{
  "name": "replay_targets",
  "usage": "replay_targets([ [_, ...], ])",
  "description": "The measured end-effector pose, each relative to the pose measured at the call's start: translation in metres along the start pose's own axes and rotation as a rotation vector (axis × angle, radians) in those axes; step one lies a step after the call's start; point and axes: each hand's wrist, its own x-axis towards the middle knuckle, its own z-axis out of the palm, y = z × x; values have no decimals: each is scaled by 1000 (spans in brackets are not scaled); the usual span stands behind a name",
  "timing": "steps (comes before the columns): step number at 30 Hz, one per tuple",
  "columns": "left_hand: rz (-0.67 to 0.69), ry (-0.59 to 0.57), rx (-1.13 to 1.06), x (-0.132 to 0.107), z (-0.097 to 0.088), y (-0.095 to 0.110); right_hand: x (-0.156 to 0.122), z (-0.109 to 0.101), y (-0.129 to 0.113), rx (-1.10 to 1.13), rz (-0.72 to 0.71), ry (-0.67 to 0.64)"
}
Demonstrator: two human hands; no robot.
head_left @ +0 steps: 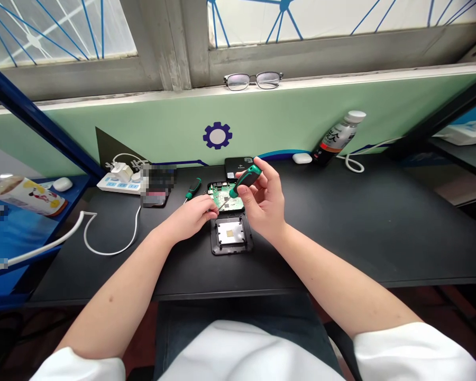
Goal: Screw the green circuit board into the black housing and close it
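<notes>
My right hand (265, 203) is wrapped round the green and black handle of a screwdriver (246, 180), which tilts down to the left. Its thin shaft runs to the fingertips of my left hand (194, 217). Those fingers are pinched together at the lower left corner of an opened device with a green circuit board (222, 196). Whatever they hold at the screwdriver's tip is too small to make out. Just in front of the board lies a black cover (232, 248) with a silvery metal plate on its inside. My right hand hides part of the board's right side.
A second green screwdriver (193, 189) lies left of the board, and a black box (238, 167) is behind it. A power strip (121, 181), a phone (158, 185) and a white cable stand left. A bottle (339, 138) and white case (302, 158) are back right.
</notes>
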Motion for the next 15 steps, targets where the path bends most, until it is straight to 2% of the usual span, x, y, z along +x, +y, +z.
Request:
replay_targets([
  [10,36,-24,125,0,4,6,1,-3,4,-11,-82,-46],
  [15,32,-68,98,0,4,15,3,-5,2,-7,-62,-153],
])
